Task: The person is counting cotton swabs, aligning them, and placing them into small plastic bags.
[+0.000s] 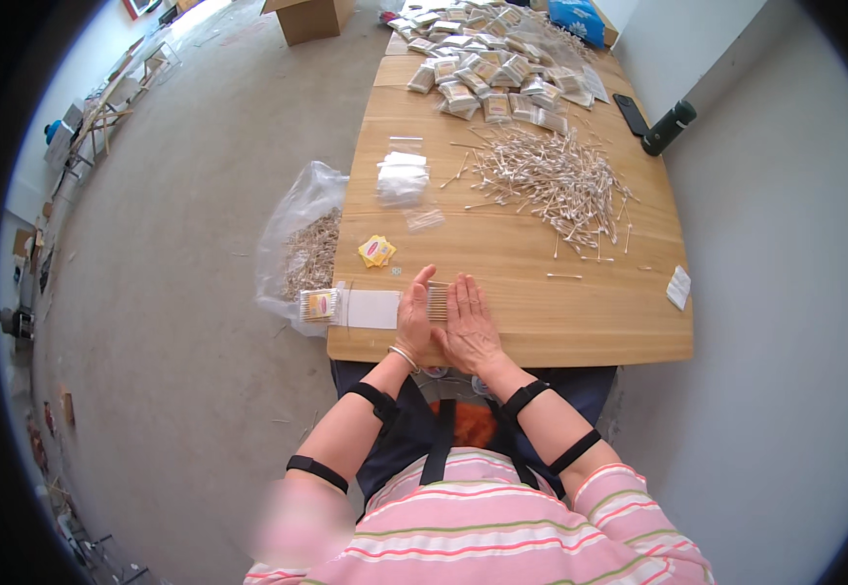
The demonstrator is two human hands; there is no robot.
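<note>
Cotton swabs (438, 302) lie between left hand (414, 314) and right hand (470, 327), long axis left-right; left on edge, fingers straight, nearer the white card (373, 309); right flattened, fingers together, at their right end.

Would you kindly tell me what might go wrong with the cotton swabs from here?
The row of cotton swabs between the left hand and right hand might skew if pressed unevenly. The swab-filled pack seems to jut past the wooden table's left edge, so a nudge could drop it.
</note>
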